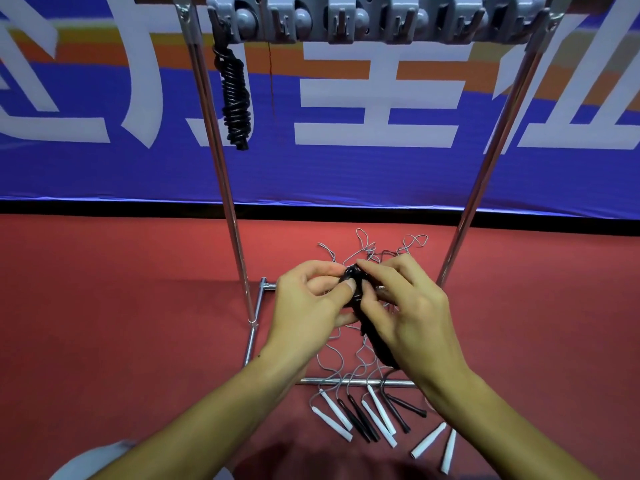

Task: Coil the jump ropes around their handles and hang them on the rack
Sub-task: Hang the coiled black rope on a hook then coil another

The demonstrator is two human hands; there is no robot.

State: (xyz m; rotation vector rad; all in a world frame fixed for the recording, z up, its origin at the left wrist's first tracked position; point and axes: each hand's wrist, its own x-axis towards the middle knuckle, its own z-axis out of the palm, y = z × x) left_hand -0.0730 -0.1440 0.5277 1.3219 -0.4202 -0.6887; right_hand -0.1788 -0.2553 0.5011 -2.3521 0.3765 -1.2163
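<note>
Black rope, coiled tight round its handles — one bundle, the black jump rope, held in mid-air in front of the rack, above the floor. Left hand: fingers curled about the upper end of the bundle, thumb pressed on it. Right hand: fingers curled round the same bundle from the other side, fingertips pinching at its top; the lower part of the bundle shows dark below this hand.

Coiled black rope — a second bundle, hanging from the leftmost hook of the rack, a grey hook bar on two chrome uprights with a chrome base frame on the floor.

Loose jump ropes: white handles and black handles lying side by side on the red floor just in front of the base bar, their thin grey cords tangled across the floor inside the frame and behind the hands. Two further white handles lie apart to the right.

Banner: blue with white and orange markings, behind the rack.
</note>
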